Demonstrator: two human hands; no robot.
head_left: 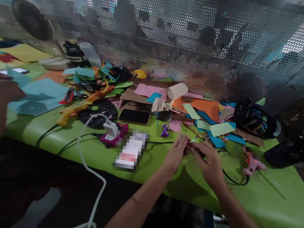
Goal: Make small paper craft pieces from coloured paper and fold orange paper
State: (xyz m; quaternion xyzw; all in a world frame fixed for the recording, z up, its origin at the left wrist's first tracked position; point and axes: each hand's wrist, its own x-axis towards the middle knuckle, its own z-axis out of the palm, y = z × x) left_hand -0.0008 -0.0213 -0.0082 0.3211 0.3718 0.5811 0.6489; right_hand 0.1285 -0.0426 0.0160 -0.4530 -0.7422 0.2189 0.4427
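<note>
My left hand (177, 151) and my right hand (205, 157) meet over the front part of the green table (274, 210). The fingers of both are pinched together at one spot. Whatever small thing they hold is mostly covered by the fingertips, and its kind does not show. Just behind my left hand lies a small purple twisted piece (164, 130). Paper scraps in green and blue, such as a pale green strip (222, 129), lie beyond my right hand. A pink glue gun (253, 163) with a red light rests to the right.
A phone with a lit screen (132, 151) and a dark phone (134, 116) lie left of my hands. Near them are a white charger (111, 130) with its cable and a yellow glue gun (69, 115). Another person's hand (5, 89) handles blue paper (39, 96) at far left.
</note>
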